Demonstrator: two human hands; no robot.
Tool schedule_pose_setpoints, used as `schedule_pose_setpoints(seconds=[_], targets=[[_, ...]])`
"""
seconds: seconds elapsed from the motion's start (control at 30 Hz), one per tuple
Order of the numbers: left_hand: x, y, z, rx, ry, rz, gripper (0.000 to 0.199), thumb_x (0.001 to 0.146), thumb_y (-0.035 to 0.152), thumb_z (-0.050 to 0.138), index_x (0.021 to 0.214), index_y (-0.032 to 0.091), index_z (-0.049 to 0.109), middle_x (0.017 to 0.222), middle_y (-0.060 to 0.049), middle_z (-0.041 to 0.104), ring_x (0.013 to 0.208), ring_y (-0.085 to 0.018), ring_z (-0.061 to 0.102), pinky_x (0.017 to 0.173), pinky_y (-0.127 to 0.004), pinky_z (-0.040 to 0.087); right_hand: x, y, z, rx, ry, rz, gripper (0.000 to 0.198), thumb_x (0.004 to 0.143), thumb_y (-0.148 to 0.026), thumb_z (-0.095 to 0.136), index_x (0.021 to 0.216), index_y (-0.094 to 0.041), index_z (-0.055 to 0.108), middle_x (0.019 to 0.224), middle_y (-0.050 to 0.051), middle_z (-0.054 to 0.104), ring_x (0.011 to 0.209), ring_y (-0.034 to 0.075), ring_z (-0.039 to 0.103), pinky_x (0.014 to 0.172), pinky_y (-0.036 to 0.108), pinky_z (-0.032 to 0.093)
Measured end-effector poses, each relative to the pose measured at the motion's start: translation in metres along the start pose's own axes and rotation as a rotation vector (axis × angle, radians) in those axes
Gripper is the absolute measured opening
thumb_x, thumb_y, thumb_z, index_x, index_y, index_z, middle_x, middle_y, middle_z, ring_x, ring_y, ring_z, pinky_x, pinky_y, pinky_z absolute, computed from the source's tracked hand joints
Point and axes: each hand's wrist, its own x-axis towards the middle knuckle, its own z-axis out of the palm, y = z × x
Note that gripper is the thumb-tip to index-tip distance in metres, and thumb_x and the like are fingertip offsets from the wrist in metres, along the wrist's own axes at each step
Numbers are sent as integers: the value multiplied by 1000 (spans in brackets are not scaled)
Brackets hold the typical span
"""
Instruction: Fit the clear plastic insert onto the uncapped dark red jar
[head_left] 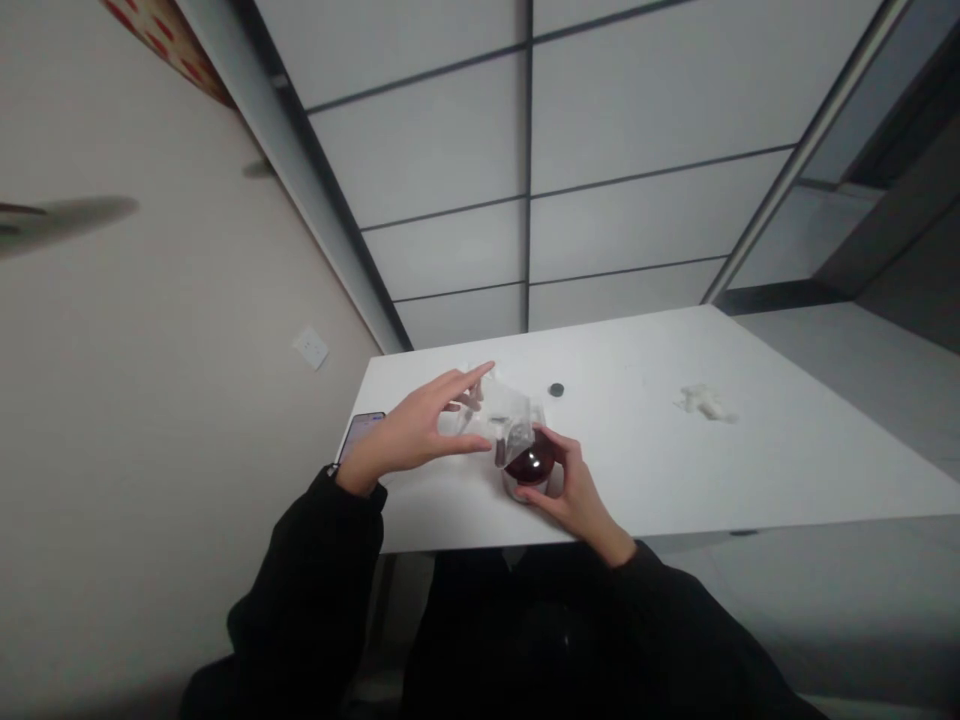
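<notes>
A white surface (750, 440) fills the middle of the view, seen from above by a seated person in dark sleeves. Near its front edge stands a small round jar (529, 466) with a dark red, glossy top; it serves as the landmark here.

The right hand (571, 492) wraps the jar from the right and near side, fingers curled closed around it. The left hand (420, 432) hovers left of the jar, fingers spread and loose, thumb and fingertips just touching a crumpled clear bag (510, 418) that lies against the jar's far-left side. Something dark shows inside the bag; it is too blurred to name.

Further left of the jar, a phone (360, 430) lies at the surface's edge. Beyond the jar sits a small dark cap (556, 389). Well to the right lies a white wad (705, 402).

Risks, as a judgement: the left hand's light hold could let the bag slip, and the jar, close to the edge, could tip if nudged.
</notes>
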Motion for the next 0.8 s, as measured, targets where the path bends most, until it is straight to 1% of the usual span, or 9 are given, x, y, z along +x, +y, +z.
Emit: schedule_pose_setpoints(seconds=[0.07,0.1,0.23,0.33,0.43,0.53,0.63,0.73,0.8], targets=[[-10,-11,5,-16,10,-43,100,88,63,79,169,28,32,135,-9,66,131,-32,59,122,-51,41,1,-1,0,-4,-4,-18,87,89,-47,84,158,-30,34,155,20,59,142,35,62,114,59,56],[-14,-16,7,-23,17,-66,98,87,61,80,168,28,34,135,-9,66,132,-32,58,123,-52,39,1,-1,-1,-7,-2,-20,88,89,-46,85,159,-30,34,155,20,59,143,36,61,115,60,56],[-33,-39,22,-143,65,-148,78,85,50,83,151,26,50,138,-10,65,129,-31,61,120,-51,43,-1,2,-1,-15,4,-22,89,87,-43,87,158,-28,35,156,21,58,146,37,59,116,61,54],[-42,-65,41,-332,121,-221,74,84,45,82,145,25,45,142,-13,61,127,-29,65,118,-49,46,-3,5,0,-4,-2,-15,88,88,-39,86,159,-28,35,158,21,57,147,36,58,118,59,53],[-42,-93,63,-466,113,-286,73,86,46,78,143,25,38,138,-14,63,131,-29,66,115,-48,50,-3,5,2,33,8,-17,87,88,-38,86,159,-28,36,158,21,57,146,36,59,117,59,54],[-38,-112,83,-450,147,-296,77,83,47,81,143,23,40,148,-17,58,143,-32,57,123,-49,42,-3,4,3,81,26,-5,84,89,-39,85,158,-29,38,158,20,57,146,36,60,116,59,55],[-34,-121,95,-399,173,-310,78,78,47,85,141,21,48,151,-17,57,148,-35,51,129,-51,33,-4,1,4,101,19,32,82,90,-39,85,157,-29,39,159,20,56,147,36,58,118,60,53],[-32,-123,102,-352,175,-326,77,74,45,88,139,20,55,146,-17,62,143,-38,54,128,-55,35,-4,2,4,97,16,29,83,89,-38,85,157,-29,38,159,20,56,147,36,59,117,60,54],[-32,-120,100,-321,195,-328,84,69,46,91,140,18,55,150,-20,59,146,-41,52,129,-57,34,-4,4,4,88,25,7,85,88,-38,86,158,-30,38,159,20,57,145,36,60,115,59,56]])
